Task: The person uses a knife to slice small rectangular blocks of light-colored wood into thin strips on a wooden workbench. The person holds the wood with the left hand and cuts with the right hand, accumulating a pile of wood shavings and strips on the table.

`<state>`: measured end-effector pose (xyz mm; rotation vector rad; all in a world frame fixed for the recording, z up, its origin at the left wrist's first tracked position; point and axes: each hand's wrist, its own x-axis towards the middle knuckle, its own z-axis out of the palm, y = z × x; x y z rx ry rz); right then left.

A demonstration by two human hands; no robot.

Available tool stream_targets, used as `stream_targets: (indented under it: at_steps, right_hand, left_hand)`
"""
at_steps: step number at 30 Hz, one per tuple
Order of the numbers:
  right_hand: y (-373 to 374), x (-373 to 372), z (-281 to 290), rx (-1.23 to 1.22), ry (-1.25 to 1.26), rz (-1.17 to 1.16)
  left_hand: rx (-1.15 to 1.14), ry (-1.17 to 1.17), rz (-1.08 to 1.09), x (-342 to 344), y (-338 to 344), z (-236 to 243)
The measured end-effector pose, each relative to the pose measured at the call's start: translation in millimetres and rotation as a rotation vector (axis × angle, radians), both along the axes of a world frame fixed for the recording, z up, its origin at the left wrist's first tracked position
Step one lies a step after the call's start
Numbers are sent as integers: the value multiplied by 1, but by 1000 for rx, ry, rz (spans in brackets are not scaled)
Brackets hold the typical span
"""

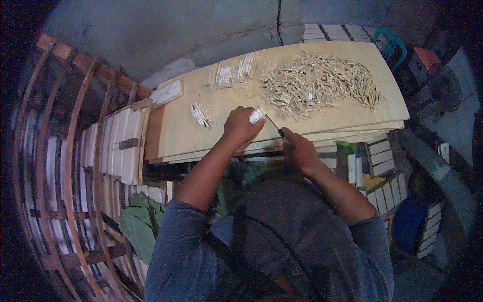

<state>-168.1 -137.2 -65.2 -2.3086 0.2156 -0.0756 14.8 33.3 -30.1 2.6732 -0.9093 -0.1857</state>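
My left hand [240,126] is closed round a small whitish, rough piece [258,115] near the front edge of a pale wooden board [191,143]. My right hand [298,150] grips a knife [281,132] by its dark handle, its blade angled up to that piece. Just past my hands is a wide heap of short pale pieces [317,83]. Bundles of whitish strands or strips [229,75] lie along the back, and a smaller group of pieces [200,115] lies left of my left hand. A flat whitish block [167,93] is at the left end.
Wooden racks [69,161] and stacked pale panels [119,148] stand at the left. Green cloth [136,226] hangs below them. Trays of white blocks [380,156] are under the board's right end. A teal plastic chair [392,45] stands behind at the right, before a grey wall [201,25].
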Motion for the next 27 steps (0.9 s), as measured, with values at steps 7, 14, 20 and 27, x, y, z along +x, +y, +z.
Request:
stream_targets:
  at_steps: [7,14,20,27]
  right_hand:
    - [-1,0,16,0,50,-36]
    - [1,3,21,-9,78,-42]
    - [0,1,20,-22,24,-41]
    - [-5,-19,18,-87,-184,-96]
  left_hand:
    - [76,23,21,5,-10,-1]
    - [46,52,2,8,-2,1]
    - [50,44,7,9,-3,0]
    - [-7,56,-34,6,29,-2]
